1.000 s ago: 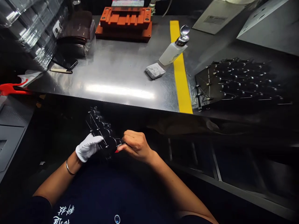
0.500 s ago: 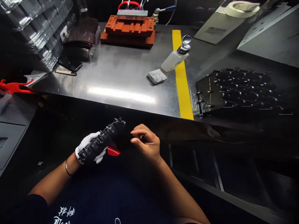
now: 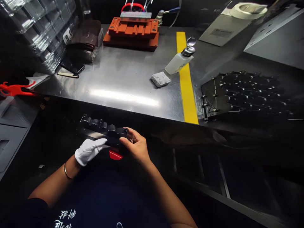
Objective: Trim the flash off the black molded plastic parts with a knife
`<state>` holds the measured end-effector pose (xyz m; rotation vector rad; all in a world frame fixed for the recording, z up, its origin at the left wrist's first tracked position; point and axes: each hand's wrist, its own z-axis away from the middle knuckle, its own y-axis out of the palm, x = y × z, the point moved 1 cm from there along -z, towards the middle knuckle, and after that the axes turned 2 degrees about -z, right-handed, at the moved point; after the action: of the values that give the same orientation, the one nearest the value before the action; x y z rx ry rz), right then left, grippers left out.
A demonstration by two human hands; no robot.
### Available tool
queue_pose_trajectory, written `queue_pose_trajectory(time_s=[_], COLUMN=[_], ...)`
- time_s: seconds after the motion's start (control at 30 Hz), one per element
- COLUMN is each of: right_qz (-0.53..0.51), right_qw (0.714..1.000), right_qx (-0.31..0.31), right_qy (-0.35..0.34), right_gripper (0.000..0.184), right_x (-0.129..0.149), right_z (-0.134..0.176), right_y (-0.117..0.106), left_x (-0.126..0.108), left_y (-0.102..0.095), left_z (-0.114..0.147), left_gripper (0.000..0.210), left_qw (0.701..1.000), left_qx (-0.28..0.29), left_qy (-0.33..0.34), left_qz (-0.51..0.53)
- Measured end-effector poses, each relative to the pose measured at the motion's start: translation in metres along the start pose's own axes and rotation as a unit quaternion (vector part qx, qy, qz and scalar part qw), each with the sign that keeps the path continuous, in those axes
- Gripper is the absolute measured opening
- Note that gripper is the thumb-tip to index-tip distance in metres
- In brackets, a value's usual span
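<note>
One red tool [image 3: 14, 90] lies at the left end of your steel bench [image 3: 128, 69], with clear plastic trays [image 3: 35, 34] stacked on the far side and a phone [image 3: 75, 68] to their right. Your left hand [image 3: 87, 152], in a white glove, is at the near side of the black molded part [image 3: 103, 126], thumb stretched out; I cannot tell whether its fingers close on it. That part is in front of the bench's near edge, between your hands. Beyond, an orange fixture [image 3: 133, 31] stands far back. Your bare right hand [image 3: 137, 148] pinches the part's right end between thumb and fingers. Farther right come a white bottle [image 3: 177, 63], a yellow strip [image 3: 187, 95] and rows of black parts [image 3: 251, 95].
</note>
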<state>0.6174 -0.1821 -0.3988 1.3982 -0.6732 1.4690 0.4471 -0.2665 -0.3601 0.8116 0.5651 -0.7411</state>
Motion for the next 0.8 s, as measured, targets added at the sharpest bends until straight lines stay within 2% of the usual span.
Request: queue_pose_trajectory(time_s=[0.1, 0.17, 0.27, 0.37, 0.47, 0.53, 0.6, 0.7, 0.73, 0.8], right_qz=[-0.018, 0.003, 0.022, 0.012, 0.082, 0.163, 0.272, 0.422, 0.439, 0.413], right_qw=[0.998, 0.998, 0.997, 0.998, 0.996, 0.983, 0.958, 0.903, 0.892, 0.89], right_qx=[0.046, 0.04, 0.044, 0.055, 0.012, -0.033, -0.042, 0.004, 0.03, 0.11], right_qy=[0.043, 0.057, 0.052, 0.038, -0.032, -0.079, -0.086, -0.082, -0.1, -0.159], right_gripper=[0.039, 0.032, 0.03, 0.032, 0.033, 0.035, 0.039, 0.037, 0.034, 0.031], right_x=[0.003, 0.008, 0.012, 0.012, 0.008, 0.005, 0.002, 0.003, 0.007, 0.018], right_z=[0.004, 0.004, 0.002, 0.002, 0.001, -0.003, -0.009, -0.016, -0.016, -0.013], right_y=[0.004, 0.0, -0.004, -0.002, -0.001, -0.007, -0.015, -0.024, -0.024, -0.02], left_x=[0.008, 0.013, 0.018, 0.021, 0.02, 0.017, 0.016, 0.015, 0.015, 0.014], left_y=[0.002, 0.001, 0.005, 0.014, 0.016, 0.011, 0.002, -0.011, -0.014, -0.017], left_z=[-0.003, -0.004, -0.003, -0.003, -0.004, -0.004, -0.004, -0.002, -0.001, 0.0], left_gripper=[0.01, 0.011, 0.011, 0.024, 0.031, 0.032, 0.028, 0.017, 0.016, 0.025], left_qw=[0.996, 0.991, 0.981, 0.948, 0.923, 0.928, 0.944, 0.975, 0.983, 0.992], left_qx=[-0.052, -0.077, -0.07, -0.046, -0.046, -0.035, -0.012, 0.018, 0.029, 0.059], left_qy=[-0.017, -0.037, -0.086, -0.178, -0.218, -0.207, -0.194, -0.137, -0.115, -0.085], left_qz=[0.074, 0.101, 0.157, 0.258, 0.315, 0.306, 0.267, 0.174, 0.138, 0.073])
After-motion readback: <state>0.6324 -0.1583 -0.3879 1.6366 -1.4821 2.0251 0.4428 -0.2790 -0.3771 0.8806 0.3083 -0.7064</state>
